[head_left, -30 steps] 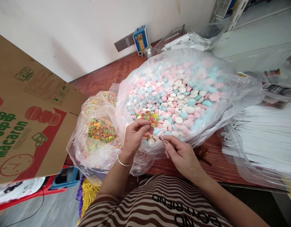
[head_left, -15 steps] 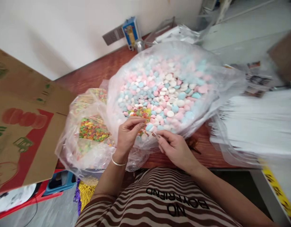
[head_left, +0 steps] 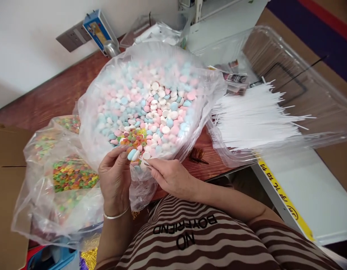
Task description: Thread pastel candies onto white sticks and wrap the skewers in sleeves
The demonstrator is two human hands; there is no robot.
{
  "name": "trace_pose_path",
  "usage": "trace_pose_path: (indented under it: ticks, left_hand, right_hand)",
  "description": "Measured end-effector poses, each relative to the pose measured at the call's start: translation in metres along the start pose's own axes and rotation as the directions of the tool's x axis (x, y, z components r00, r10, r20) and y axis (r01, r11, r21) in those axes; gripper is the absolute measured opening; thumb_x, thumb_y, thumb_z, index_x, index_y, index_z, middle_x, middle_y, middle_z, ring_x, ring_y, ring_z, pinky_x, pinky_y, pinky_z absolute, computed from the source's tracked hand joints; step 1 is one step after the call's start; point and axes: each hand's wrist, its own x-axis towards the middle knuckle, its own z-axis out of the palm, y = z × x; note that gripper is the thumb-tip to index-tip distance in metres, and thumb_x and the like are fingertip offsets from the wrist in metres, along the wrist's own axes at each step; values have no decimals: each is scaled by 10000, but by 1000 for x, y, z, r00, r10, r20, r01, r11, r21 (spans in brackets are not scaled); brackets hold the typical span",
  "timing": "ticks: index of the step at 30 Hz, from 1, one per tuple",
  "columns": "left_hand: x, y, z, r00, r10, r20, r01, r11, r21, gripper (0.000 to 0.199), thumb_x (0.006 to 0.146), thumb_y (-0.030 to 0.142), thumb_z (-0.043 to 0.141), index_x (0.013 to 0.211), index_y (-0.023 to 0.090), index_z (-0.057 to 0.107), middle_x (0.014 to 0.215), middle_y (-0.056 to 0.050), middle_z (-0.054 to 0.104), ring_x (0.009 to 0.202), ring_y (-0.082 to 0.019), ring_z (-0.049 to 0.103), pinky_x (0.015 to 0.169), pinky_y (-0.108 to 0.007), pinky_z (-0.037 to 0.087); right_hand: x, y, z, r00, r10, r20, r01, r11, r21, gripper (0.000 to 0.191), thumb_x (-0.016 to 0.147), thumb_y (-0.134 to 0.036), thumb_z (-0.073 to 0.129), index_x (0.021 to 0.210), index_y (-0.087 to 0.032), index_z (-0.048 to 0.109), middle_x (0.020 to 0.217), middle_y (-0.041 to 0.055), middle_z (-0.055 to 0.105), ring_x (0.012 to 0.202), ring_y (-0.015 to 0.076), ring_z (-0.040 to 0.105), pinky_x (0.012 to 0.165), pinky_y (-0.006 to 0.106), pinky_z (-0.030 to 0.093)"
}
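A large clear plastic bag (head_left: 89, 112), wide open on the table, is full of small rounded pink, white and pale blue candies (head_left: 162, 129). Near its front edge lies a small heap of coloured ring gummies (head_left: 135, 138). Over this edge, my left hand (head_left: 115, 174) is closed in a pinch, with a blue candy (head_left: 131, 154) and a white one at its fingertips. Close on the right, my right hand (head_left: 173, 178) pinches a thin white stick (head_left: 144, 162), its tip pointing toward those candies. Its far end is hidden by the fingers.
A second bag (head_left: 38, 187) of ring gummies (head_left: 73, 175) stands left. Right of the large bag, a clear plastic bin (head_left: 275, 41) holds many white sticks (head_left: 255, 118). Brown twist ties (head_left: 198, 155) lie on the red-brown table (head_left: 61, 84). A blue device (head_left: 98, 30) stands by the wall.
The view has swung to the right, bringing the bin of sticks fully into sight. A blue and a white candy now show clearly at my left fingertips; my right hand keeps its pinch.
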Motion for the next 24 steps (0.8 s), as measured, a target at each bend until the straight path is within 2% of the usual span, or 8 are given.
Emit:
trace_pose_path:
  ticks: [6, 11, 13, 15, 17, 19, 21, 24]
  left_hand:
    - [-10, -8, 5, 998, -56, 31, 55, 998, 36, 199, 668, 318, 922, 806, 230, 809, 817, 4, 765, 766, -125, 684, 731, -240, 569]
    - [-20, -15, 4, 983, 60, 171, -86, 985, 147, 88, 783, 285, 853, 859, 251, 824, 885, -18, 759, 875, -147, 685, 818, -261, 560]
    - [-22, -16, 4, 967, 65, 246, -116, 973, 200, 65, 812, 276, 831, 871, 249, 822, 910, -26, 763, 887, -156, 697, 823, -271, 567]
    - [-19, -14, 3, 959, 39, 282, -110, 964, 243, 120, 832, 283, 813, 946, 249, 817, 932, -29, 773, 867, -165, 715, 792, -282, 582]
    - [-6, -10, 2, 963, 61, 263, -145, 939, 313, 233, 878, 296, 763, 1106, 255, 786, 982, -35, 779, 844, -172, 729, 763, -298, 595]
    - [18, -5, 2, 948, 176, 266, -283, 848, 448, 260, 929, 277, 689, 1179, 248, 753, 1035, -48, 775, 870, -180, 735, 794, -320, 598]
    - [47, -1, 3, 871, 281, 403, -484, 634, 603, 189, 946, 206, 633, 1073, 220, 771, 1067, -68, 764, 973, -198, 721, 892, -341, 575]
    - [86, 0, 7, 766, 214, 606, -641, 319, 698, 233, 918, 108, 592, 1073, 181, 750, 1138, -110, 731, 1099, -240, 672, 966, -366, 531]
  right_hand:
    - [-6, 4, 0, 998, 54, -20, -53, 996, 68, 243, 1051, -225, 407, 1078, -169, 642, 883, 61, 726, 775, 184, 658, 717, 280, 433]
    - [-2, 8, 4, 994, 78, -71, -67, 986, 153, 222, 1038, -254, 401, 884, -210, 555, 736, 3, 595, 640, 155, 522, 612, 272, 362]
    - [0, 9, 4, 992, 98, -79, -77, 968, 238, 240, 1040, -272, 399, 835, -222, 513, 695, -17, 542, 612, 144, 475, 587, 265, 343]
    - [2, 11, 2, 989, 129, -70, -99, 941, 325, 253, 1042, -293, 397, 823, -224, 503, 661, -33, 504, 590, 135, 446, 572, 259, 338]
    - [3, 13, -2, 986, 153, -67, -119, 924, 364, 267, 1041, -319, 410, 809, -224, 502, 631, -44, 474, 573, 130, 426, 561, 257, 336]
    - [2, 16, -6, 980, 175, -92, -131, 923, 361, 280, 1039, -347, 425, 798, -225, 500, 616, -48, 461, 568, 128, 419, 557, 259, 336]
    - [1, 18, -11, 974, 190, -123, -137, 927, 350, 285, 1037, -366, 436, 799, -225, 505, 605, -50, 457, 566, 129, 420, 557, 262, 339]
    - [-2, 21, -17, 969, 199, -145, -142, 932, 333, 307, 1033, -383, 444, 774, -228, 503, 592, -48, 457, 558, 132, 423, 554, 269, 344]
